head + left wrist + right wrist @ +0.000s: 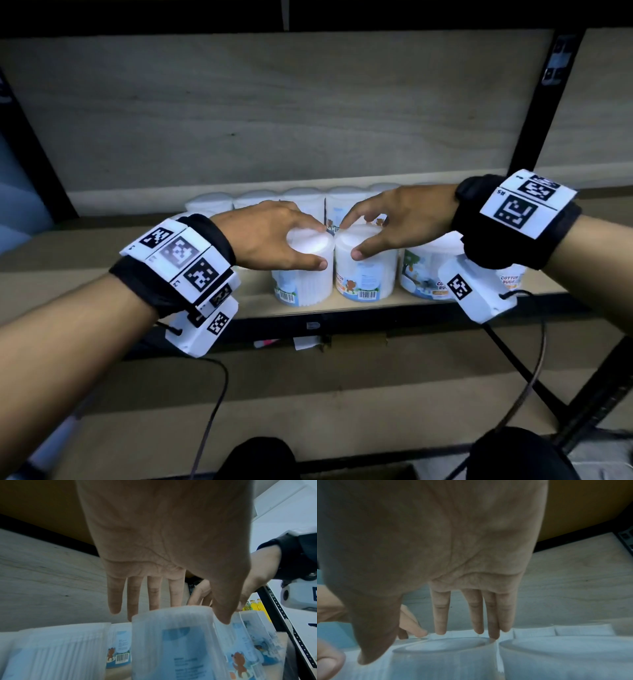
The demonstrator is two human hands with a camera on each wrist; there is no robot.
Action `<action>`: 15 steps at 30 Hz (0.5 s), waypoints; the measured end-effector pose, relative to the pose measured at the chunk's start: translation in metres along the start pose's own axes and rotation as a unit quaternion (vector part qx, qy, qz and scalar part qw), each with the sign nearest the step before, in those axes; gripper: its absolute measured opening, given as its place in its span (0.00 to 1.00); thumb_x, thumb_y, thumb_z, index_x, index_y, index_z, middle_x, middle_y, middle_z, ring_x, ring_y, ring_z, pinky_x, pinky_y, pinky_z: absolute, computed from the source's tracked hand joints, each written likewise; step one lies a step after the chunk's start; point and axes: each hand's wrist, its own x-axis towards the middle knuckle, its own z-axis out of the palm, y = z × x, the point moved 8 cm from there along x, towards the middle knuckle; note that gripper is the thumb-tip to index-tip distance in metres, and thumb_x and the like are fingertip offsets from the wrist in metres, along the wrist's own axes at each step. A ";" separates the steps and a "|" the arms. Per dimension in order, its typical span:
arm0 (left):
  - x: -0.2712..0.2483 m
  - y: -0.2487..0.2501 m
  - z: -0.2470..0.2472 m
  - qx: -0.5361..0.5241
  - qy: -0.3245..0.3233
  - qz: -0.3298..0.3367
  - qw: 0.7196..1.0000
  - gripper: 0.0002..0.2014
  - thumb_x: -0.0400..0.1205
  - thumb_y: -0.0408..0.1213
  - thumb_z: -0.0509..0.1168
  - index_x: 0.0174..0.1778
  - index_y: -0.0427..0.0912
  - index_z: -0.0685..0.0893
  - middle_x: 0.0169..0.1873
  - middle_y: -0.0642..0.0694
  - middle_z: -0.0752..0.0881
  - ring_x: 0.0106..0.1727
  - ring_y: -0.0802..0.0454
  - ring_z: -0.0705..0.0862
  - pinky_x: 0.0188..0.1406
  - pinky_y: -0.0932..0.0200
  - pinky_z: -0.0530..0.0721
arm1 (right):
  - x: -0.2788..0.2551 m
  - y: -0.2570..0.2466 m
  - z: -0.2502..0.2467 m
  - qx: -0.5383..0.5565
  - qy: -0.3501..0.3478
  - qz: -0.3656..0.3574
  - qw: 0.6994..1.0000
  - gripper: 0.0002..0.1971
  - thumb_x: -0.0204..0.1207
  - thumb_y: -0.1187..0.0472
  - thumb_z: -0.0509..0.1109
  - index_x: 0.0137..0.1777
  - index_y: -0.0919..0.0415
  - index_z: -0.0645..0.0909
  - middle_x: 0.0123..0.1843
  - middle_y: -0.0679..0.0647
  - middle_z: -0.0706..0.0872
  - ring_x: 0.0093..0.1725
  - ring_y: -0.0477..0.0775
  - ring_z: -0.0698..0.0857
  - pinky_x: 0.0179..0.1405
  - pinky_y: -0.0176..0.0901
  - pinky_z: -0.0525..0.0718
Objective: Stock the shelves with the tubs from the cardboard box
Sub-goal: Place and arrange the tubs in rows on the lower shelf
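Left hand point(270, 236): spread over the lid of the left front tub point(303, 274), fingers straight, thumb against its side, nothing clasped
Right hand point(394, 219): arched over the right front tub point(364, 270), fingertips on the lid rim, thumb on its front, not closed round it
Tubs: both upright, touching, near the front edge of the shelf point(308, 306)
Likely reason: steadying or nudging the pair into line with the back row point(301, 200)
Head view only: more tubs to the right point(424, 274), the row behind
Left wrist view only: bear labels, barcode, yellow bottles point(254, 605) far right
Right wrist view only: fingertips point(441, 630) just at the lid's far edge
Cardboard box: not clearly in view
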 end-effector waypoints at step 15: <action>0.011 0.003 -0.006 -0.020 -0.172 -0.002 0.985 0.30 0.67 0.59 0.70 0.64 0.87 0.70 0.73 0.58 0.76 0.75 0.57 0.73 0.75 0.51 0.74 | 0.018 -0.012 -0.011 -0.025 -0.039 0.015 0.999 0.21 0.63 0.35 0.80 0.57 0.34 0.84 0.46 0.35 0.84 0.49 0.48 0.90 0.63 0.44 0.83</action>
